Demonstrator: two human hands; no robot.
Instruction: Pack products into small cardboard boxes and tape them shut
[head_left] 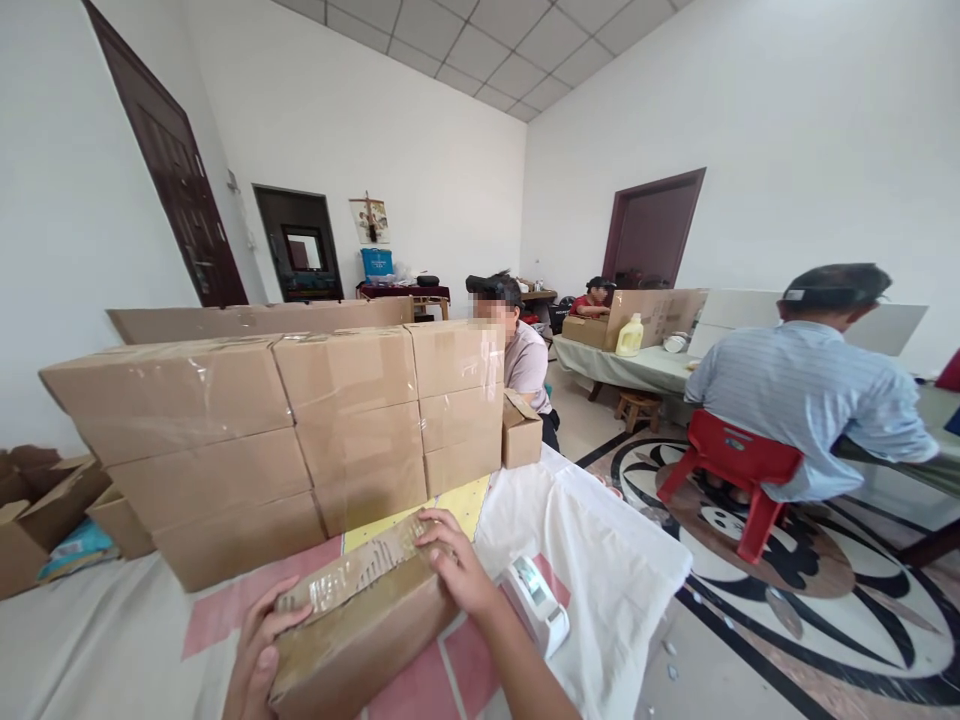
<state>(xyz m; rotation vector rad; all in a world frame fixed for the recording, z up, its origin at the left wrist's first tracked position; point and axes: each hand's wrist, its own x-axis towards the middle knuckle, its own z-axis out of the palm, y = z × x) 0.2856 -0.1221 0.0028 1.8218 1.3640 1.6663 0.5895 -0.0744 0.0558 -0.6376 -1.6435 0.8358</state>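
Observation:
A long cardboard box (pixel 375 625) lies on the cloth-covered table right before me, with shiny clear tape over its top seam. My left hand (pixel 262 640) is closed round its left end, the thumb and a finger resting on the top edge. At the other end my right hand (pixel 452 562) grips the box, its fingers bent over the top. Close to my right forearm stands a white device (pixel 538 605) with a small greenish window; its kind I cannot make out. The box's underside is hidden.
Stacked taped cartons (pixel 360 415) form a wall behind the box. A smaller carton (pixel 520 428) stands at their right end. Open cartons (pixel 56 515) lie at the left. One person sits beyond the stack, another on a red chair (pixel 739 450) at the right, near a green-covered table (pixel 581 358).

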